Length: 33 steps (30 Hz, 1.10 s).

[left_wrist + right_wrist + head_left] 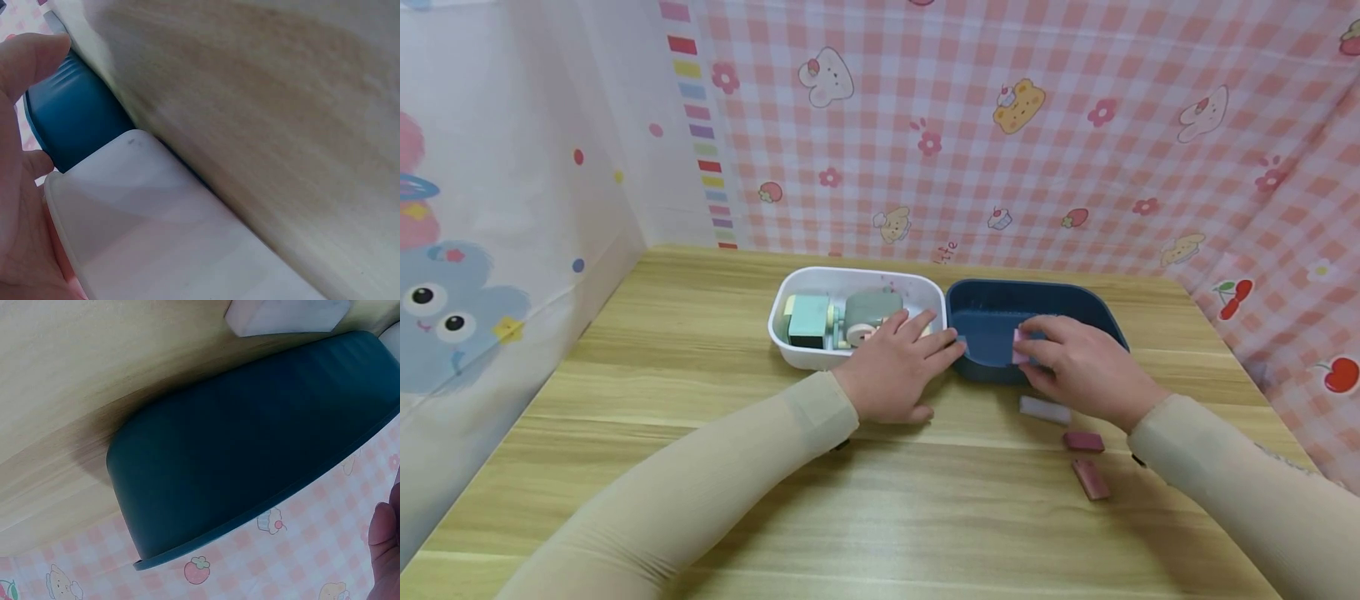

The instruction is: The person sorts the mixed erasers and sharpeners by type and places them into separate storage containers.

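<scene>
With its fingers spread, my left hand (891,371) lies over the front right rim of a white box (808,360) and reaches the left rim of a dark blue box (988,372). My right hand (1086,371) pinches a small pink block (1018,346) over the blue box, near its front edge. Fingers hide part of that block. In the right wrist view the blue box's side wall (237,437) fills the middle. The left wrist view has the white box's wall (156,219) close up, against the blue one.
Inside the white box sit a mint-green boxy object (808,315) and a grey-green object (874,307), partly hidden. A whitish block (1045,410) lies before the blue box, with two dark red blocks (1083,442) nearer on the table. A checked cloth (880,125) hangs behind.
</scene>
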Motion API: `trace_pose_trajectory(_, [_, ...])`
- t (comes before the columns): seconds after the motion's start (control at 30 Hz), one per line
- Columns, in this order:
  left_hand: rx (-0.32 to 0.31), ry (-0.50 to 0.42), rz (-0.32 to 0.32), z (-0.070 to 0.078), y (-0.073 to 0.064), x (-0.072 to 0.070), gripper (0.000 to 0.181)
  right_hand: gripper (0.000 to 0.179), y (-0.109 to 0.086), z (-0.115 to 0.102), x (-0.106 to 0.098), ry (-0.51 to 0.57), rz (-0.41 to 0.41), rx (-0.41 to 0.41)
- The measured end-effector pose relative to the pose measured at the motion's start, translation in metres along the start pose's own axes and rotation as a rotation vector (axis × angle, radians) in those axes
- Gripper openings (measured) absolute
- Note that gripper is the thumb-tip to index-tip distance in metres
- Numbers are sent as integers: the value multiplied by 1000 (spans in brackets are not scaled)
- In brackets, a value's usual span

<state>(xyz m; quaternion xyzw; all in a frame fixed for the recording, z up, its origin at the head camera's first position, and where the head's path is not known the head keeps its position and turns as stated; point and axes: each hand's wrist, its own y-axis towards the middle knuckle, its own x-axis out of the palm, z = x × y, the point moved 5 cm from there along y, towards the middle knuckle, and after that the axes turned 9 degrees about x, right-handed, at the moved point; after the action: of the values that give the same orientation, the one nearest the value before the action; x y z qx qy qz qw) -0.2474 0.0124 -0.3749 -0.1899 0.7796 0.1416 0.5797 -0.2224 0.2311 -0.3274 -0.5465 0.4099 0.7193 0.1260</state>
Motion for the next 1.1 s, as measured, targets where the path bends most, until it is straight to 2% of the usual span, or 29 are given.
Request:
trace_pose_trajectory(0.27, [-1, -5, 1, 0, 0, 0, 97, 33, 2, 8, 5, 1, 22, 13])
trace_pose_trajectory(1.1, [1, 5, 1, 1, 0, 0, 98, 29, 17, 16, 15, -22, -19, 28])
